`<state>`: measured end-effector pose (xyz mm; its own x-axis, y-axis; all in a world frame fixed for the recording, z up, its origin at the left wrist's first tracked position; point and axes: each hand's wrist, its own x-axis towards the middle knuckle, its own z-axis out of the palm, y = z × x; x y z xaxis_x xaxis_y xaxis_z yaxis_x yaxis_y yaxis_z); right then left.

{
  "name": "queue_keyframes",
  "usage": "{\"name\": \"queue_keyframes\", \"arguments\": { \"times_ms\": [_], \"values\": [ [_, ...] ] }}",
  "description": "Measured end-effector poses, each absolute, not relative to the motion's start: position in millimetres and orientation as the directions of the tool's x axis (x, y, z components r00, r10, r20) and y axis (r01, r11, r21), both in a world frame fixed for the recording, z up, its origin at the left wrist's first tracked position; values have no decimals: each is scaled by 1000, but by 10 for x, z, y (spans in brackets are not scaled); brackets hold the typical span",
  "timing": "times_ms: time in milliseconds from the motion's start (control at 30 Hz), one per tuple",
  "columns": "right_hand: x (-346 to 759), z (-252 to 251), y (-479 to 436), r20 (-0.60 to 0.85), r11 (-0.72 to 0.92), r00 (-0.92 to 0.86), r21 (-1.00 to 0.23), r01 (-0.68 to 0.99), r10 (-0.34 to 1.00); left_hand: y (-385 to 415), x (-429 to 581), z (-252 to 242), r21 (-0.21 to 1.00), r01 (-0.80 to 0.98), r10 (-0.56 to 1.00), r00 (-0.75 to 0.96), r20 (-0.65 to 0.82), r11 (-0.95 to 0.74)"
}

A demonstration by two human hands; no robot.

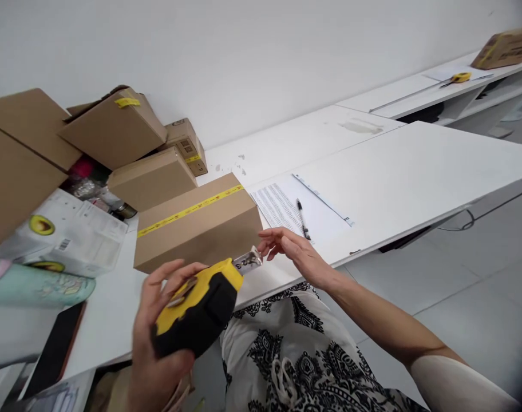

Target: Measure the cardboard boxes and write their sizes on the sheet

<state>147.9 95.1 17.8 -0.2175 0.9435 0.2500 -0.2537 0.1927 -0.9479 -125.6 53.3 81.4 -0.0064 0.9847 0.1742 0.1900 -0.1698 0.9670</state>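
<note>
My left hand [153,332] is wrapped round a yellow and black tape measure [201,309]. A short length of its silvery blade [249,261] sticks out toward the right. Beside the blade's end is my right hand [293,252], its fingers slightly bent and apart, holding nothing. Just behind the tape measure lies a closed cardboard box [201,220] with yellow tape along its top. To the right of that box, a printed sheet [278,207] and a black pen [303,219] rest on the white table [398,177].
Cardboard boxes [115,129] are piled at the left, beside a white avocado-print box [63,234]. Nearer are a mint-green bottle [38,283] and a dark phone [57,349]. Another yellow tape measure [461,77] and a box [503,48] sit at the far right.
</note>
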Motion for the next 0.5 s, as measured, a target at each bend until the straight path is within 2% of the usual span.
{"name": "queue_keyframes", "arguments": {
  "times_ms": [100, 267, 400, 500],
  "values": [
    [1299, 219, 968, 264, 156, -279, -921, -356, 923, 497, -1167, 750, 985, 89, 989, 15, 144, -145],
    [1134, 219, 959, 216, 133, -319, -955, -264, 923, 477, -1173, 670, 992, 22, 992, 3, 126, -127],
    [1251, 243, 1036, 266, 227, -397, -963, -144, 878, 441, -1372, 605, 990, 81, 993, -15, 119, -117],
    [1525, 187, 1241, 329, 325, -377, -943, -76, 866, 429, -1668, 576, 979, 169, 986, -101, 132, -114]
  ]
}}
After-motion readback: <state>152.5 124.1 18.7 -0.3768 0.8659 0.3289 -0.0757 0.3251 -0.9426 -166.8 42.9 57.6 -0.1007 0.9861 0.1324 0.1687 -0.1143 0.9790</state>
